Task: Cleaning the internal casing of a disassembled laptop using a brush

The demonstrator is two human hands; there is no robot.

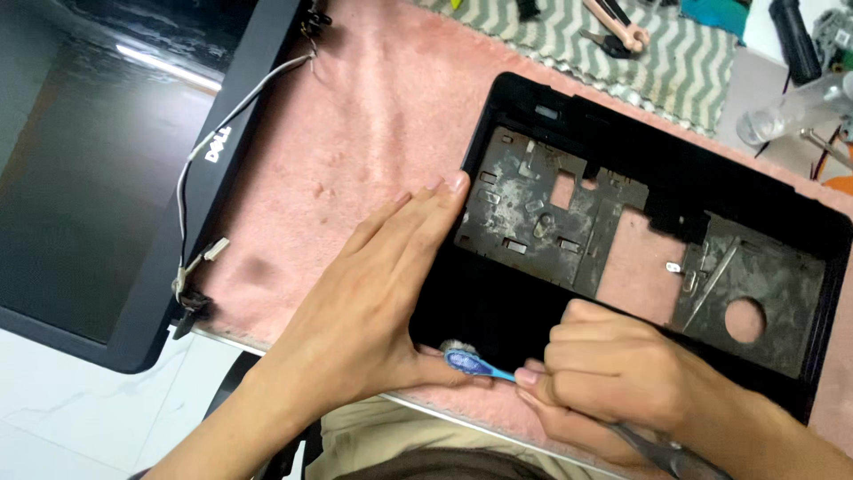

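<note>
Toothbrush [475,364] with blue head and grey handle, gripped in right hand [613,378], fingers curled tight around the handle, bristles touching near edge of black laptop shell [524,307], close to its near left corner. Left hand [378,298] flat on the same shell's left edge, fingers straight and together, holding nothing, thumb just beside the brush head. Shell lying on pink towel [373,133], dusty grey metal plates [542,209] showing inside, with several cut-out holes. Detached laptop screen [98,187] on the left, white cable [222,124] running along its frame. Striped grey cloth [569,40] at far side, with small tools on it.
</note>
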